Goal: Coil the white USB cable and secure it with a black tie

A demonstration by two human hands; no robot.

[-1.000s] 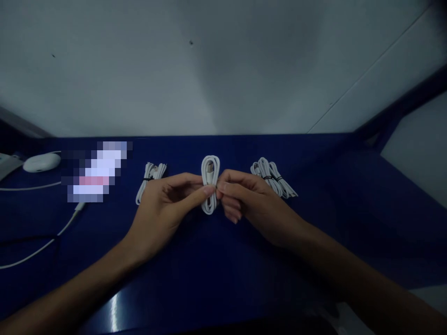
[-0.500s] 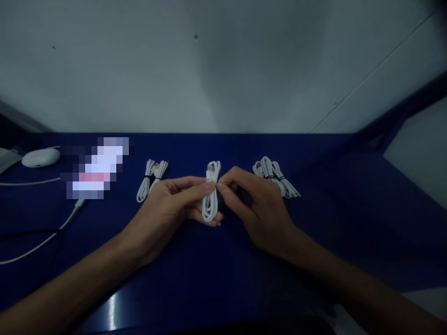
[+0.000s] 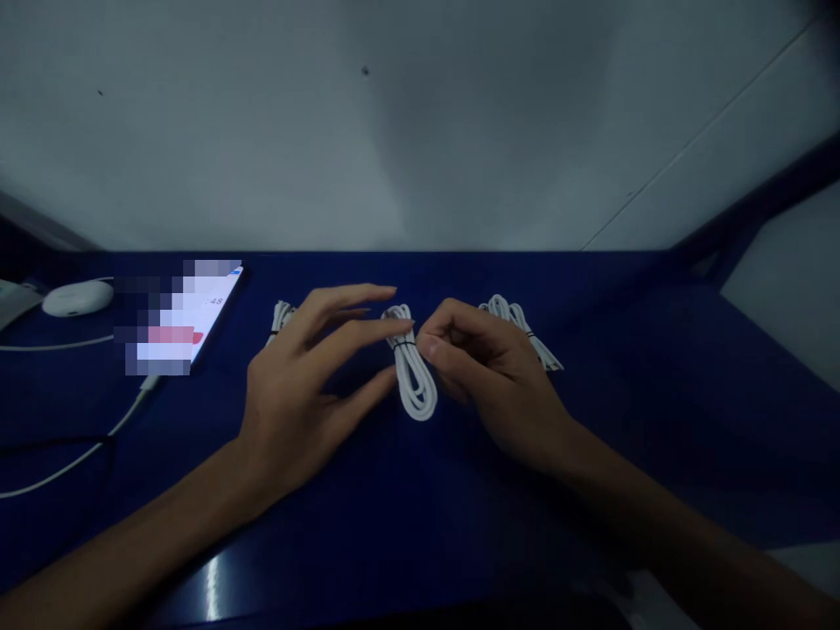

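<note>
A coiled white charging cable (image 3: 420, 398) is in the middle in front of me, bound by a thin black twist tie (image 3: 405, 345). My left hand (image 3: 308, 372) is open, fingers stretched and apart. One of its fingertips rests at the cable's upper end, and the thumb is by its left edge. Closed in a pinch, my right hand (image 3: 489, 376) is at the right end of the tie. Its fingertips hide most of what they grip.
More tied white cables (image 3: 502, 308) lie behind my right hand. Another white cable bundle (image 3: 281, 317) is partly hidden by my left hand. On the left are a lit phone (image 3: 213, 302) with a cord plugged in and a white rounded case (image 3: 77, 298). A pale wall (image 3: 262, 131) bounds the blue table (image 3: 394, 542).
My left hand has let go of its thumb grip and turned over, fingers spread. The cable has tilted, its lower loop swinging right. My right hand stays pinched at the tie.
</note>
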